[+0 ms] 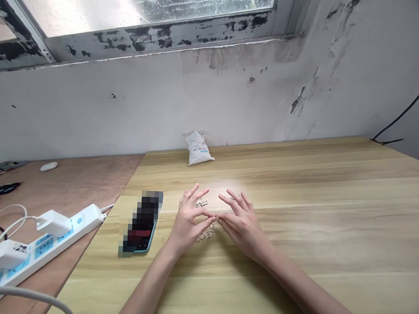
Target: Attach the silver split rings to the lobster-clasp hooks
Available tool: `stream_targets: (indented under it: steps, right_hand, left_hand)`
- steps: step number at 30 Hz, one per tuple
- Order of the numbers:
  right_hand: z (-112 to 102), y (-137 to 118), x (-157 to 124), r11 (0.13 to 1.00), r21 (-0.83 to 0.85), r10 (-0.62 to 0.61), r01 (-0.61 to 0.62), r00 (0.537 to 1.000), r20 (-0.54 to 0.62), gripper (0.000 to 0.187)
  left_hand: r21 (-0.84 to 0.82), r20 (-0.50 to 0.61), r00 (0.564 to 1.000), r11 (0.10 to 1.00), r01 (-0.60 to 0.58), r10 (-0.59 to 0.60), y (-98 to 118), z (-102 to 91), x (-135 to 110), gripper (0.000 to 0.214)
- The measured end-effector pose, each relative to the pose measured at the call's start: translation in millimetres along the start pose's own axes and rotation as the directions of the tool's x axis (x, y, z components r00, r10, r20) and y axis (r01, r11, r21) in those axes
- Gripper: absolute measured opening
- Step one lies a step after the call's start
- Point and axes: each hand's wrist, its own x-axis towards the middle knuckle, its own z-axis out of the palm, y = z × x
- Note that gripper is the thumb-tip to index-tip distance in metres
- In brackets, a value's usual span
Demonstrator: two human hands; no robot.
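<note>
Thumb and forefinger of my left hand [187, 223] pinch a small metal ring [217, 217], the other fingers spread. My right hand [243, 225] meets it from the other side, its thumb and forefinger closed on the same ring. The fingertips cover most of it. Below my left fingers, several loose split rings [207, 234] lie on the table. Several silver clasps [201, 203] lie behind my left hand, partly screened by its fingers. More small metal pieces [232, 198] show between my right fingers, too small to make out.
A phone [146, 243], mostly pixelated, lies left of my hands on the wooden table [332, 218]. Against the wall leans a white plastic packet [198, 148]. At left, a power strip [83, 223] with chargers and cables lies on a lower brown surface [101, 171], near a white oval object [49, 166].
</note>
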Motion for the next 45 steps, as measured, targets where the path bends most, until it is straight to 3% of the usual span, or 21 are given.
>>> stream_targets:
  steps: [5, 14, 19, 23, 26, 29, 32, 35, 40, 45]
  right_hand:
    - [-0.8, 1.3, 0.3, 1.000, 0.003, -0.030, 0.029, 1.000, 0.010, 0.021]
    - [0.7, 5.1, -1.2, 0.999, 0.030, -0.026, 0.025, 0.999, 0.046, 0.019]
    - [-5.9, 1.5, 0.2, 0.996, 0.082, 0.013, -0.025, 0.989, 0.147, 0.021]
    - [-9.7, -2.0, 1.8, 0.976, 0.170, 0.105, -0.133, 0.981, 0.165, 0.021]
    - [-9.4, -1.2, 1.2, 0.944, 0.251, 0.177, -0.214, 0.971, 0.162, 0.022]
    - [-8.0, 1.5, -0.4, 0.932, 0.289, 0.185, -0.217, 0.973, 0.136, 0.019]
    - [-7.1, 3.1, -1.2, 0.937, 0.292, 0.165, -0.192, 0.980, 0.113, 0.018]
    - [-6.7, 3.7, -0.8, 0.948, 0.277, 0.139, -0.158, 0.987, 0.085, 0.017]
    - [-5.8, 7.3, -0.1, 0.979, 0.188, 0.074, -0.078, 0.997, 0.029, 0.018]
    - [-5.7, 6.1, 2.3, 0.999, 0.043, 0.013, -0.014, 1.000, 0.020, 0.022]
  left_hand:
    - [0.069, 0.020, 1.000, 0.998, -0.002, 0.001, -0.7, -1.0, -0.7, 0.008]
    - [0.164, 0.077, 0.992, 0.980, -0.112, 0.101, -4.0, 2.3, -1.1, 0.012]
    - [0.392, 0.034, 0.973, 0.893, -0.221, 0.227, 1.4, 5.2, -1.6, 0.018]
    - [0.510, 0.049, 0.946, 0.806, -0.301, 0.322, 11.0, 6.2, -1.9, 0.018]
    - [0.484, -0.008, 0.949, 0.832, -0.272, 0.315, 14.7, 5.2, -2.3, 0.015]
    - [0.345, -0.054, 0.977, 0.922, -0.177, 0.208, 14.0, 4.3, -2.5, 0.011]
    - [0.244, -0.027, 0.992, 0.963, -0.115, 0.125, 10.0, 4.4, -2.7, 0.012]
    - [0.214, -0.008, 0.993, 0.970, -0.114, 0.118, 4.7, 5.1, -3.2, 0.015]
    - [0.227, 0.018, 0.991, 0.965, -0.131, 0.130, 0.3, 4.5, -3.0, 0.016]
    - [0.384, -0.040, 0.975, 0.904, -0.187, 0.219, 2.1, 4.9, -2.4, 0.018]
